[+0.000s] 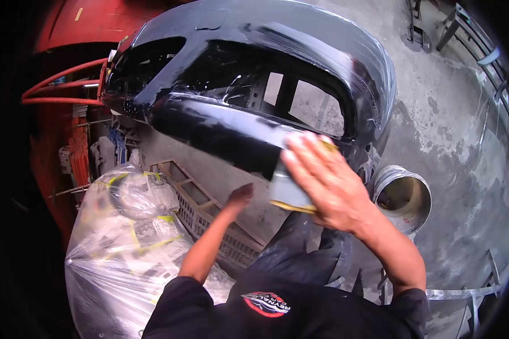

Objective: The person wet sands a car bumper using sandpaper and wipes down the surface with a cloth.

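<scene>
Left of the black bumper (pixel 226 121), a red panel (pixel 96 25) fills the far corner, and a red tubular frame (pixel 62 100) reaches the bumper's left end. On the bumper's near side sit a bundle in clear plastic (pixel 133 248) and, beside it, a slatted tan frame (pixel 212 220) on the concrete floor (pixel 458 175). The person's left hand (pixel 241 195) hangs apart from the bumper, too blurred to tell whether its fingers are curled. The bumper's near bar is glossy black; its far side is grey, with pale streaks. At its near edge, toward the right, the right hand (pixel 329 178) lies flat, fingers close together, holding a grey pad (pixel 290 189) with yellow edges. Right of the bumper are a round metal container (pixel 402 200), pale blotched floor and a metal rack (pixel 495 62).
</scene>
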Demonstrator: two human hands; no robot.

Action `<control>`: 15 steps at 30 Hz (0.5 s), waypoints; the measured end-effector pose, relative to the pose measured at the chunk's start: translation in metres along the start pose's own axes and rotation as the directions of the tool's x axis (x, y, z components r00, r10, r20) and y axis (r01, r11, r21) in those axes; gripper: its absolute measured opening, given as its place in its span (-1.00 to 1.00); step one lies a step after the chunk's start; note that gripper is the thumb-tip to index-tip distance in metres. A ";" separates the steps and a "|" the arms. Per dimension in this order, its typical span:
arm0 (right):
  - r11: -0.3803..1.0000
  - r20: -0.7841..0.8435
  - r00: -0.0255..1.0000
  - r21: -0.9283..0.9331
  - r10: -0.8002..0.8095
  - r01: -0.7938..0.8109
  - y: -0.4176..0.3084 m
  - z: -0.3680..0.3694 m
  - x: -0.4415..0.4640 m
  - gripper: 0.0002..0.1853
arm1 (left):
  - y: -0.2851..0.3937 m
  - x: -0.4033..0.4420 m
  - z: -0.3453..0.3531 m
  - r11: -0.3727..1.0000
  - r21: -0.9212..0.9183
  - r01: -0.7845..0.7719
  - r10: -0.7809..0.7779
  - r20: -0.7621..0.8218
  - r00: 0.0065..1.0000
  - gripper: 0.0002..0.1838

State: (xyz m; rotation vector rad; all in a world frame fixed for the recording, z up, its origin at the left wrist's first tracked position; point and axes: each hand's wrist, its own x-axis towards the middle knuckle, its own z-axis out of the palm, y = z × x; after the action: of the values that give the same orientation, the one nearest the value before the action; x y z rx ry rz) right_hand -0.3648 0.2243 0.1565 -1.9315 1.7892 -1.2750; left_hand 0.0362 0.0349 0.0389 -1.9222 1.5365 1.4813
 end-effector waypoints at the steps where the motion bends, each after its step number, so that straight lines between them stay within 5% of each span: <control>1: 1.000 0.012 1.000 0.007 -0.029 0.028 -0.006 -0.001 0.017 -0.24 | -0.004 -0.007 -0.021 0.998 -0.059 -0.024 0.021 -0.050 0.999 -0.41; 4: 0.999 0.081 0.997 -0.036 -0.020 0.023 -0.004 -0.008 0.006 -0.30 | 0.014 -0.044 -0.060 0.980 -0.153 -0.130 0.105 -0.162 0.981 -0.47; 8: 0.988 -0.076 0.992 -0.112 0.099 -0.107 -0.002 0.009 -0.043 -0.12 | 0.021 -0.066 -0.108 0.928 -0.192 -0.321 0.230 -0.384 0.894 -0.51; 12: 0.981 0.079 0.995 -0.178 -0.061 0.074 -0.043 0.011 0.069 -0.37 | 0.094 -0.089 -0.135 0.682 -0.033 -0.730 0.550 -0.634 0.543 -0.60; 15: 0.981 0.090 0.994 -0.180 -0.058 0.074 -0.060 0.020 0.101 -0.35 | 0.159 -0.113 -0.151 0.536 0.321 -0.781 0.722 -0.653 0.227 -0.66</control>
State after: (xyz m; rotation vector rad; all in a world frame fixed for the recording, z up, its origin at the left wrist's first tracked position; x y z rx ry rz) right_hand -0.3204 0.1406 0.2291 -2.1246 1.8735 -1.0632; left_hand -0.0069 -0.0740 0.2564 -1.9853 3.2340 0.9372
